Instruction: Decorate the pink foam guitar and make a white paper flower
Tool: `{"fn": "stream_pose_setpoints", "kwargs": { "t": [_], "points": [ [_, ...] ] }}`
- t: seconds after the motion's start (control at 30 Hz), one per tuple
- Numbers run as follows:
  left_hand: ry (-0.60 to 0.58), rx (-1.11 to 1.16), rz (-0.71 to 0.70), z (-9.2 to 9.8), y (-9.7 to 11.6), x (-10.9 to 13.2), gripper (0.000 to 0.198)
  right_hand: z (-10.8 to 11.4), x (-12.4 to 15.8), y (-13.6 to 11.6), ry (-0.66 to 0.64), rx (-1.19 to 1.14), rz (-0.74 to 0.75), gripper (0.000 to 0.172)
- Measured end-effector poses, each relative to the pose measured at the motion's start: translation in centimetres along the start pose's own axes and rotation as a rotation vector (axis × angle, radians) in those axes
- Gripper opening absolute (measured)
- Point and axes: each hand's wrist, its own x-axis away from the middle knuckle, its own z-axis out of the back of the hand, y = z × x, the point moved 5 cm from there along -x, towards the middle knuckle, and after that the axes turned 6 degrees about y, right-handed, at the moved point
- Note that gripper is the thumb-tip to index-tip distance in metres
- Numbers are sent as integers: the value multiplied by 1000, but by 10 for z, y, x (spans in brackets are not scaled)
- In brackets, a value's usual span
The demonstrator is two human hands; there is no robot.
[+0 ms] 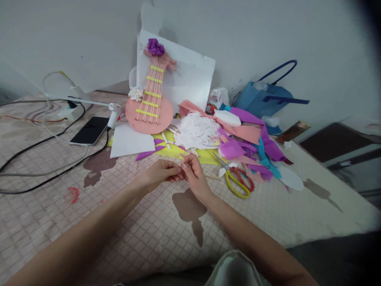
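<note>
Single head-worn camera, close in, looks forward and down toward the paper guitar [150,101]; left hand [160,172] and right hand [195,174] sit centre-frame, just before it.

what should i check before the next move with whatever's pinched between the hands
1. Both hands on the work: left hand and right hand meet fingertip to fingertip: ok.
2. What the fingertips pinch: too small to make out: cannot tell.
3. Scissors free and close: they lie just beside the right hand: ok.
4. White string pile handy: it sits just beyond the hands: ok.
5. Glue gun safe: it stands by the phone, away from both hands; whether it is hot: cannot tell.
</note>
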Motion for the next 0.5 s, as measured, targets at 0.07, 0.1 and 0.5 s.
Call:
{"fn": "stream_pose_setpoints", "kwargs": {
  "t": [0.07, 0.1, 0.5],
  "points": [
    [27, 25, -21, -1, -2, -2, 17, -1, 0, 1, 7, -29, -11, 10],
    [34, 42, -31, -1, -4, -3, 17, -1, 0, 2, 6, -60, -25, 11],
    [153, -20, -123, -6, 6, 3, 31, 5, -8, 3, -78, -534, -322, 17]
  ]
}}
